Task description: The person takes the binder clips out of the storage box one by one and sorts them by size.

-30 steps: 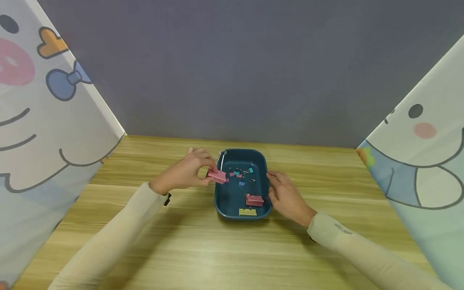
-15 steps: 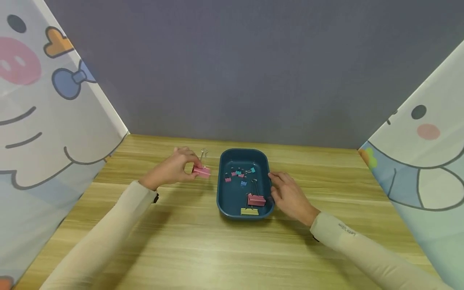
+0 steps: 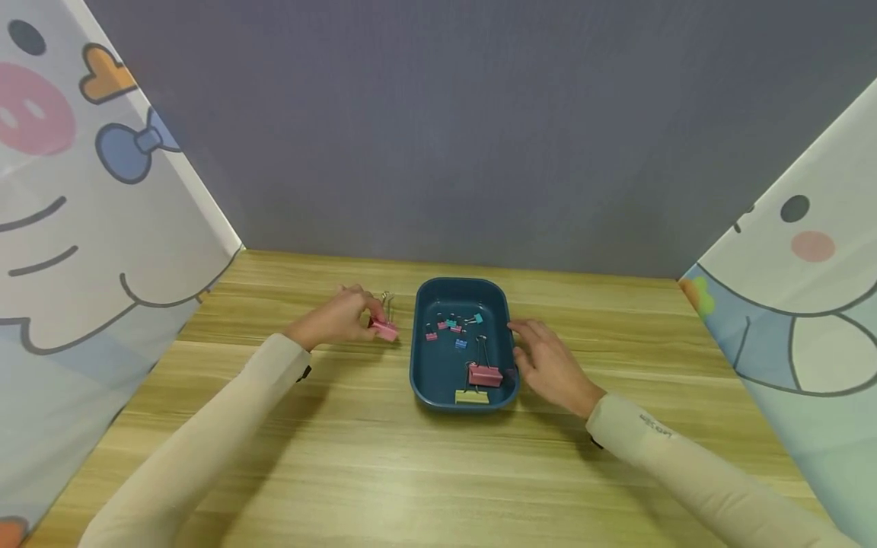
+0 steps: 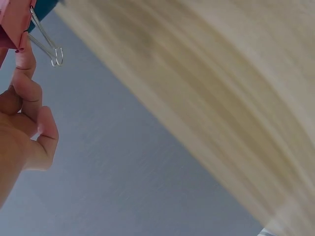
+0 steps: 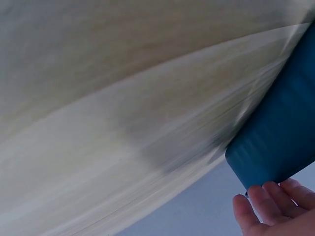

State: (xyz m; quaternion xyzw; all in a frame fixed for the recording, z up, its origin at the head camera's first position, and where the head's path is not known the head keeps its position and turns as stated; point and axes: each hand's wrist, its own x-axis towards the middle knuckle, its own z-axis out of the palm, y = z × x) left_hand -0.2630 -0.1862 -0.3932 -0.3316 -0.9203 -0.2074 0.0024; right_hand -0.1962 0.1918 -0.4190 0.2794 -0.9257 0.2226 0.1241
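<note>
In the head view my left hand (image 3: 340, 317) pinches a large pink binder clip (image 3: 385, 330) between thumb and fingers, low over the table left of the blue tray (image 3: 428, 377). Its wire handles point up and away. The left wrist view shows the pink binder clip (image 4: 15, 22) at the upper left, its silver handles sticking out beyond the fingers. My right hand (image 3: 553, 374) rests with relaxed fingers on the tray's right side. Fingertips (image 5: 261, 199) touch the blue wall in the right wrist view.
Inside the tray lie a large pink binder clip (image 3: 484, 376), a yellow binder clip (image 3: 472, 397), a small blue clip (image 3: 461, 344) and several tiny pink and teal clips. A grey panel (image 3: 438, 137) stands behind the wooden table (image 3: 384, 457), with printed cloth at both sides.
My left hand has carried the pink binder clip leftward out from over the tray, then lowered it toward the table. My right hand has stayed at the tray's side.
</note>
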